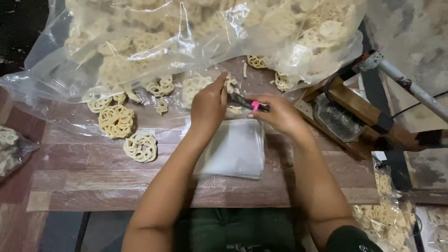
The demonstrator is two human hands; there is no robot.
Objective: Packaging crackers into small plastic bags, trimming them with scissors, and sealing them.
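My left hand [208, 106] and my right hand [279, 113] meet over a stack of small clear plastic bags [235, 148] lying on the wood-pattern floor. My right hand is shut on a thin dark tool with a pink part [254, 105], which points left toward my left hand. My left hand's fingers are pinched at the far end of that tool [234, 99]; what they grip is hard to make out. Pale lattice-shaped crackers [116, 120] lie loose to the left of my hands.
A big clear plastic sack of crackers [196, 32] fills the top. Another cracker [140, 147] lies closer to me. A wooden device [357, 114] with a metal rod stands at right. Packed cracker bags [389, 217] sit at lower right and at the left edge [9, 149].
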